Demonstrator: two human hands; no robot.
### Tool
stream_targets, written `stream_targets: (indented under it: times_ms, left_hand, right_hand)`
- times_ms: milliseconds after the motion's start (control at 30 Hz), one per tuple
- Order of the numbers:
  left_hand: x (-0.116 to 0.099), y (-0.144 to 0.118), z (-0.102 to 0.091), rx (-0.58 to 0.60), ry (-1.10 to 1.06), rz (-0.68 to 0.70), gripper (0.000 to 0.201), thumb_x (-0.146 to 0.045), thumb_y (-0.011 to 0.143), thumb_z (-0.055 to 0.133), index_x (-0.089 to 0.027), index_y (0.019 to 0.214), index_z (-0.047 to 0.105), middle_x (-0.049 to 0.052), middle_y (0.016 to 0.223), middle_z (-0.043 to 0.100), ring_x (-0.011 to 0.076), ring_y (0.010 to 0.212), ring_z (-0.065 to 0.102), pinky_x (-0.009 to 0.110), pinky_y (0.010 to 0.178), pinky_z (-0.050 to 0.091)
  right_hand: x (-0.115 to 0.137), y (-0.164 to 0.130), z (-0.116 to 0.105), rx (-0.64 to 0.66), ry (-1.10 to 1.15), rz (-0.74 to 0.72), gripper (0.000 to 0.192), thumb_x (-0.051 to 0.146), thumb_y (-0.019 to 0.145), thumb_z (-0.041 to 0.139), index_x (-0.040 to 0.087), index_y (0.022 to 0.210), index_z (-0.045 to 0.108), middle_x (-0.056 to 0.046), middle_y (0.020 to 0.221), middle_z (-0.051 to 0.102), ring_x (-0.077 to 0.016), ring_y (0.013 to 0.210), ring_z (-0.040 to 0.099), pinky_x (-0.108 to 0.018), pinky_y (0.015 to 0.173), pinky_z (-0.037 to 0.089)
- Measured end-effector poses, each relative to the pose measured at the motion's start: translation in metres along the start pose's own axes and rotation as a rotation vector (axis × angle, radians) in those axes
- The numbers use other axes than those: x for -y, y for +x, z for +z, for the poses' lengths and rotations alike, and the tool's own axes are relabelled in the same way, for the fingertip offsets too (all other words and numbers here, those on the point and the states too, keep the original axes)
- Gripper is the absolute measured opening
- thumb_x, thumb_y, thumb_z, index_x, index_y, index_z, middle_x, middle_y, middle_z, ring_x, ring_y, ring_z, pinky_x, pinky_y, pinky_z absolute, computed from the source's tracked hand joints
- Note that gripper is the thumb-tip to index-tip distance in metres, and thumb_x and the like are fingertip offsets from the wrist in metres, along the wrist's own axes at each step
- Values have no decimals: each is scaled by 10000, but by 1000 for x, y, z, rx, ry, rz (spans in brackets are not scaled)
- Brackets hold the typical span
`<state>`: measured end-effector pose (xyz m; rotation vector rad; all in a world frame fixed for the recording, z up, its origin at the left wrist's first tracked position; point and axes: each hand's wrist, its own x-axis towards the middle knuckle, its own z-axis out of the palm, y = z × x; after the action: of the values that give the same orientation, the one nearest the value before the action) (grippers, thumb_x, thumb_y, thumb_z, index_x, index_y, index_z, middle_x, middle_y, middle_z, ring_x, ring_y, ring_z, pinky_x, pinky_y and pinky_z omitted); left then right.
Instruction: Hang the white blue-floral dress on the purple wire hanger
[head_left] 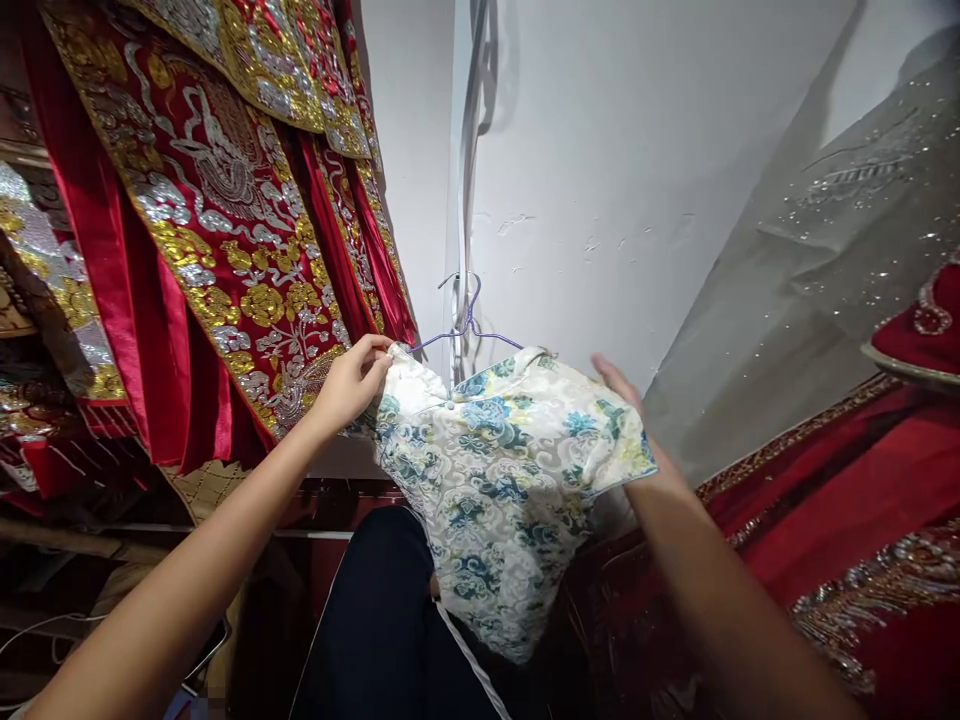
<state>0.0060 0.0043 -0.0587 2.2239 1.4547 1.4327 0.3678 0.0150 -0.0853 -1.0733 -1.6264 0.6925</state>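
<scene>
Pinching the dress (502, 480) at its shoulder, the left hand (352, 380) is gripping fabric while the right hand (626, 395) is lying flat behind the other sleeve. Dress is already hanging on the hanger (469, 325) between red robes (225, 230).

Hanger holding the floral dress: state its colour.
Purple wire hanger, clearest in the head view against the white wall.

I see my left hand (352, 385) pinching the shoulder edge of a white dress (499, 480) patterned with blue and yellow flowers, which hangs on a purple wire hanger (469, 325). My right hand (626, 400) sits behind its other shoulder, fingers spread. Red robes (225, 220) with gold and silver embroidery hang at left, a sequinned grey veil (825, 270) at right.
</scene>
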Motion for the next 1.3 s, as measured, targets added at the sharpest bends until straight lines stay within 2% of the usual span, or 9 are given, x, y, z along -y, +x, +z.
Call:
stream_targets:
  times_ms: [200,333,433,533,700,867,967,1167,1300]
  left_hand:
    - [-10,12,12,-86,108,105,304,-357,964,455,-202,1114,668,65,1094,703,229,1012,617,353,919,467]
    - [-40,19,11,-222,219,199,366,-403,962,478,-235,1252,625,92,1224,599,268,1178,501,447,1038,401]
    - [-68,13,8,-79,6,111,436,-468,969,455,-218,1308,567,90,1121,624,236,1016,574,404,897,485]
    - [-91,1,11,200,-283,-66,424,-478,947,472,-156,1199,585,70,967,661,183,807,611,306,699,502]
    - [-107,-28,-2,512,-445,-239,165,-262,801,588,-147,919,601,46,847,661,176,768,620,296,692,501]
    - [-105,-52,-46,751,-414,-232,337,-247,890,484,-208,1222,524,73,1011,714,213,906,678,372,870,523]
    - [-98,-48,-64,810,-380,-203,346,-305,930,464,-213,1261,498,97,1034,724,233,899,697,403,878,529]
    - [-53,-15,-54,419,-361,-118,362,-326,891,569,-193,1216,482,91,922,720,241,869,715,421,829,563]
    - [-38,-10,-44,-33,-27,82,404,-341,836,666,-207,1195,536,88,1108,675,248,1070,651,442,972,504]
  right_hand:
    - [17,-6,-37,-14,258,237,378,562,736,737,208,867,734,-97,804,751,-308,816,728,-416,735,571]
    - [40,-22,-38,-244,328,185,346,524,766,726,206,901,723,-92,796,746,-298,775,729,-406,670,584]
    - [59,-63,-24,-211,317,211,374,539,836,655,245,1061,709,-99,866,748,-286,735,721,-406,606,589]
    - [81,-112,5,210,199,194,373,510,875,618,297,1172,691,-100,950,738,-278,731,708,-401,584,587]
    - [84,-125,57,843,71,-261,639,419,825,715,419,1419,478,12,1447,517,-269,1309,509,-407,1125,418]
    - [22,-67,67,155,-151,-227,713,460,880,636,306,1513,348,-89,1581,301,-324,1464,253,-537,1189,243]
    - [9,-38,55,119,-89,-204,547,456,934,551,285,1439,429,-93,1466,458,-287,1353,431,-462,1130,343]
    - [27,-11,30,305,170,-64,348,530,851,651,186,800,671,-45,809,680,-206,784,631,-294,707,488]
    - [31,8,36,33,512,126,357,532,724,773,193,764,668,-33,730,684,-213,742,656,-302,684,502]
